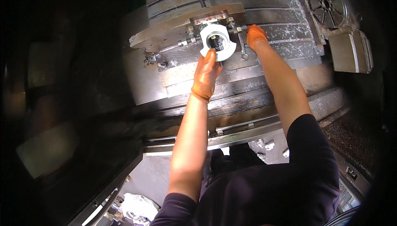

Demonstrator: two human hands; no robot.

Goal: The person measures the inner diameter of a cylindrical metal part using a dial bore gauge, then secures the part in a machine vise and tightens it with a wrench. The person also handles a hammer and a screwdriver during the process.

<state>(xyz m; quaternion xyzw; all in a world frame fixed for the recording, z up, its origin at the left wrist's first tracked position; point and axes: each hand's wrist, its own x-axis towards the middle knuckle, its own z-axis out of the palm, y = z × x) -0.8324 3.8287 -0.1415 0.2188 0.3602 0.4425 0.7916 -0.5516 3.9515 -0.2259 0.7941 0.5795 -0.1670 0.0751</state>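
A bright metal part (227, 53) with a round bore and flat-sided flange sits in the fixture at the middle of the machine table. My left hand (205, 75), in an orange glove, grips its lower edge, thumb toward the bore. Right of the part, a bolt with a brass-coloured nut (239, 29) points toward my right hand (256, 36). That gloved hand is closed at the bolt's outer end; what lies inside its fingers is hidden. Between the two hands, a combination spanner (244, 49) lies with its ring end toward me.
Behind the part stands a long upright plate (165, 36) on the slotted machine table (269, 17). Metal chips (149, 58) are heaped at the left, beside a small bolt (161, 65). A round slotted chuck (326, 5) stands at the far right. A rail (248, 125) crosses nearer me.
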